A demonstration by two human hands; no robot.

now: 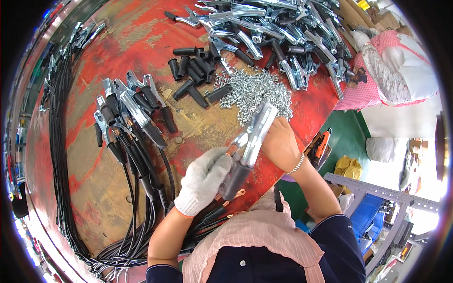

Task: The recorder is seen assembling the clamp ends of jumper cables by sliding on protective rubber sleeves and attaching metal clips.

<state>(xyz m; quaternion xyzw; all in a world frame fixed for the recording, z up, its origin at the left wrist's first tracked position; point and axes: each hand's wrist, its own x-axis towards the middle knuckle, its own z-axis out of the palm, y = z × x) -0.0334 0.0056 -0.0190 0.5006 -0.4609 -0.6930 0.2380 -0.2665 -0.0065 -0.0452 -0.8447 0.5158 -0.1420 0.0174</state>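
Observation:
My left hand (205, 178), in a white knit glove, grips the black rubber sleeve (234, 181) at the lower end of a metal clamp (255, 134). My bare right hand (281, 144), with a bead bracelet at the wrist, holds the clamp's shiny jaw from the right side. The clamp is tilted, jaw up toward a heap of small silver screws (257, 92). A copper cable lug (239, 193) shows just below the sleeve.
On the worn red table (118, 47) lie finished clamps with black cables (130, 113) at left, loose black sleeves (193, 70), and a big pile of bare metal clamps (278, 33) at top. Cable bundles (59, 155) run along the left edge. A pink cushion (387, 70) sits right.

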